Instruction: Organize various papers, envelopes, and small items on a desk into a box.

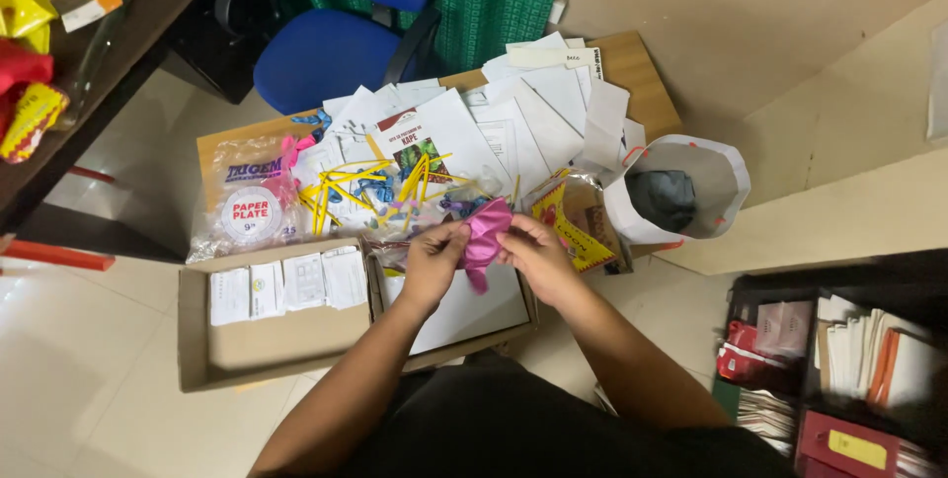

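Far left of the fingers, at the frame's edge, yellow and red wrappers (25, 63) lie on a dark desk. Closer in, a bag of paper plates (247, 203) rests on the low wooden surface (632, 68), and below it an open cardboard box (247, 340) holds a row of small white packets (286, 285). Just above the fingers, yellow sticks (360, 192) are scattered among loose white papers (533, 108).

The left hand (434, 261) has its fingers closed in a pinch on one edge of a pink balloon (486, 236), which hangs limp between both hands over the box. The right hand (538, 256) grips the other side, fingers curled shut on the rubber. The step in hand looks like stretching or opening the balloon, judging by the two-sided pull. A next move would call for a firm hold at the neck and an even tug, so the thin rubber does not slip or tear.

Right of the fingers sits a yellow and red packet (573, 221), then a white paper bag (691, 152) with something dark inside.
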